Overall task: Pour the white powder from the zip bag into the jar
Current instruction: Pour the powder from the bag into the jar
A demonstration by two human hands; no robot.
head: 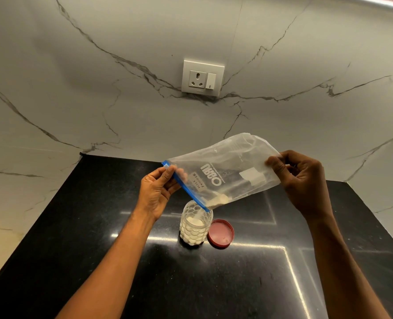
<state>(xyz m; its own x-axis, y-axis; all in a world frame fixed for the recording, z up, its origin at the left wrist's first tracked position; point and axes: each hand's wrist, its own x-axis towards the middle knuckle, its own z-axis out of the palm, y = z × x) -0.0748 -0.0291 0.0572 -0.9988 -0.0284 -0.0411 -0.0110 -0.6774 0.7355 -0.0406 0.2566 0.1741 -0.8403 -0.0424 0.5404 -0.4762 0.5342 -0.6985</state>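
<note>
A clear zip bag (227,166) with a blue zip strip is held tilted above the counter, its mouth low at the left. My left hand (157,191) pinches the blue zip end, and my right hand (302,180) pinches the raised bottom corner. White powder (217,200) has gathered at the lowest corner and falls in a thin stream into the clear patterned jar (195,226) standing open just below. The jar holds white powder to well over half its height.
A red lid (220,233) lies upside down on the black counter (76,238) right beside the jar. A marble wall with a socket and switch (202,78) rises behind, and marble walls close in on both sides.
</note>
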